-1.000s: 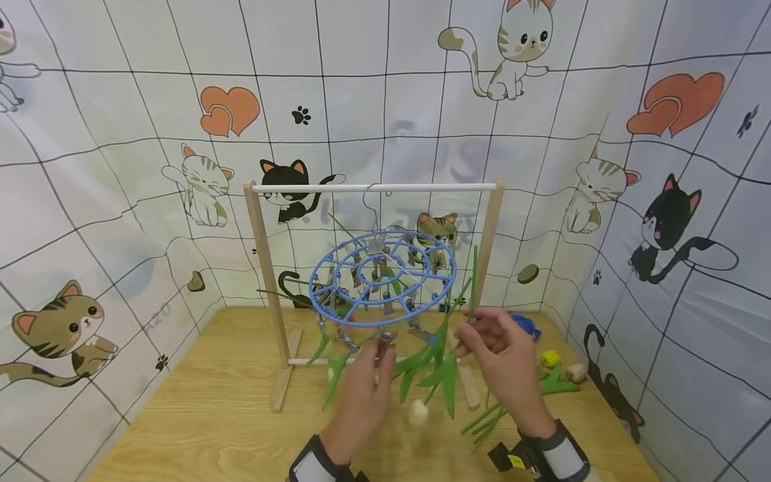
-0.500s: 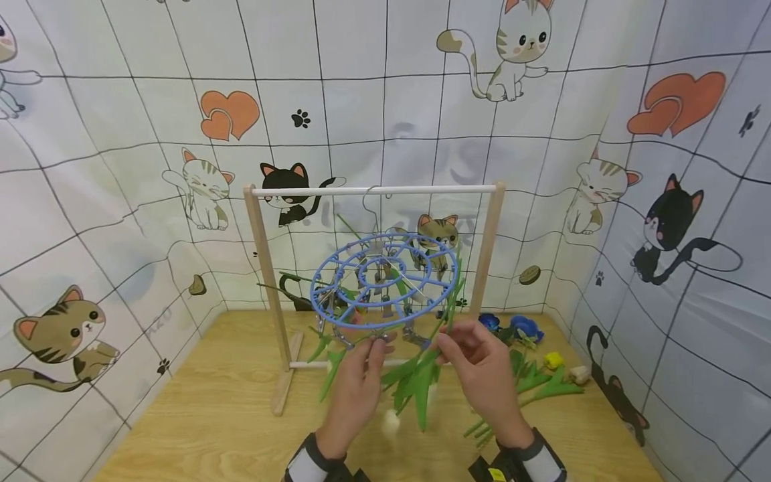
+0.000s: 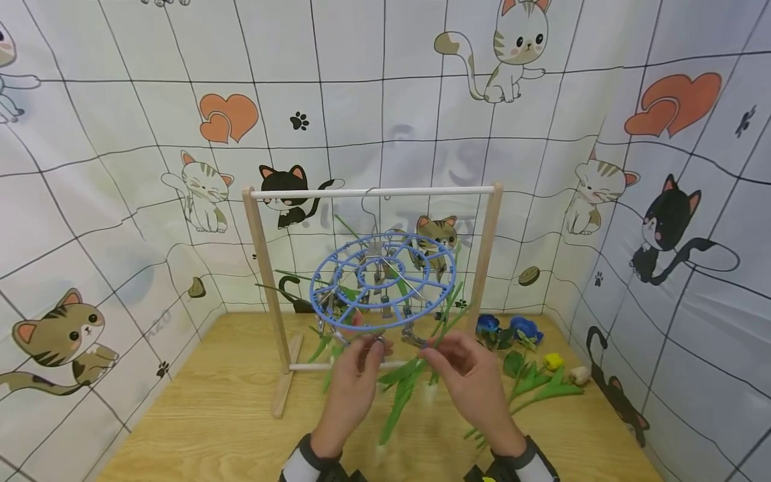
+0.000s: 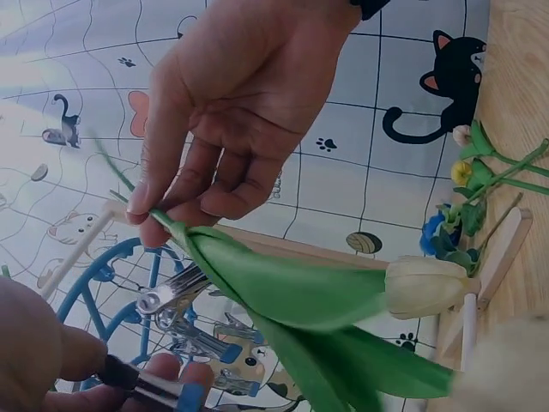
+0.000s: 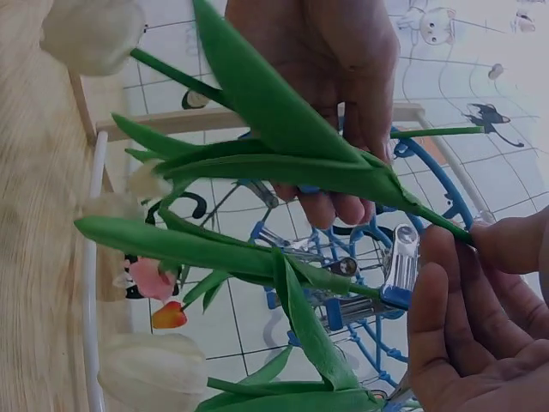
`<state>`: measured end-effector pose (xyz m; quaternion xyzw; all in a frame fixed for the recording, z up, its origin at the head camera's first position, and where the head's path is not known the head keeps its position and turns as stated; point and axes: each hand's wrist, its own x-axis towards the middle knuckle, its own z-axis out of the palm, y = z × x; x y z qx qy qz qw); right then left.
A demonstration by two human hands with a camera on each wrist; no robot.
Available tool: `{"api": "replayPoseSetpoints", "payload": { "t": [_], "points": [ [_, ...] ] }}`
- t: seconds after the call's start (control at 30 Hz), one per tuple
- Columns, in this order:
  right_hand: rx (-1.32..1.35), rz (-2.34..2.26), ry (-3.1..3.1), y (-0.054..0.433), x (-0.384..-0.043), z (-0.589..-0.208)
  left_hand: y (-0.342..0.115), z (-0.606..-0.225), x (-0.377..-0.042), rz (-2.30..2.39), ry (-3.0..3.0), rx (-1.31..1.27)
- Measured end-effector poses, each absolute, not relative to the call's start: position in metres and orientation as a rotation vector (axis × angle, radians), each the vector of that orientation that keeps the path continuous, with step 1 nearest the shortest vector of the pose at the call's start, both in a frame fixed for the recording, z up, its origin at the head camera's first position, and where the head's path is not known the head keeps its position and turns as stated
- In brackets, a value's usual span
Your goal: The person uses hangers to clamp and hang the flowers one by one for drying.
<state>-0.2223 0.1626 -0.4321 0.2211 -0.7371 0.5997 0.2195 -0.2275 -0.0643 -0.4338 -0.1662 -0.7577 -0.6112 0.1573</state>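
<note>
Pinching a white tulip (image 5: 283, 120) by its green stem in the right grip (image 3: 470, 381), between thumb and fingers, with the stem end up and the leaves and blossom pointing down toward the bench (image 3: 199, 402). Holding a metal clip (image 4: 154, 388) with a blue tip in the left grip (image 3: 352, 381), near the tulip and just below the near rim of a round blue hanger (image 3: 367, 328). Cannot tell whether that clip gapes.

Facing a wooden stand (image 3: 265, 281), with the hanger hooked over its white rod (image 3: 434, 191). In the right wrist view, see another clip (image 5: 401, 257) gripping a second tulip's stem, and beyond it a pink flower (image 5: 153, 279) and an orange-and-yellow tulip (image 5: 169, 315) hanging head-down. Note blue roses (image 3: 526, 330) lying on the right side of the bench, beside a yellow tulip (image 3: 553, 362) and another pale one. Backed by a sheet (image 3: 343, 60) printed with cats and hearts.
</note>
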Motion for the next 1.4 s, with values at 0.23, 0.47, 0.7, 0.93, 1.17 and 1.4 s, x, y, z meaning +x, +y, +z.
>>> {"api": "replayPoseSetpoints", "payload": {
  "t": [0.23, 0.47, 0.7, 0.93, 1.17, 1.4],
  "points": [
    [0.621, 1.706, -2.040, 0.154, -0.225, -0.437, -0.070, -0.431, -0.228, -1.861, -2.158, -0.473],
    [0.660, 1.765, -2.027, 0.147, -0.228, -0.440, -0.072, -0.430, -0.232, -1.793, -2.219, -0.390],
    [0.677, 1.807, -2.012, 0.143, -0.229, -0.445, -0.075, -0.427, -0.234, -1.746, -2.206, -0.347],
    [0.623, 1.779, -2.047, 0.142, -0.229, -0.447, -0.080, -0.427, -0.232, -1.825, -2.186, -0.303],
    [0.574, 1.813, -2.061, 0.138, -0.227, -0.445, -0.082, -0.428, -0.230, -1.918, -2.180, -0.242],
    [0.564, 1.889, -2.029, 0.133, -0.225, -0.444, -0.083, -0.428, -0.230, -1.878, -2.185, -0.221]
  ]
}}
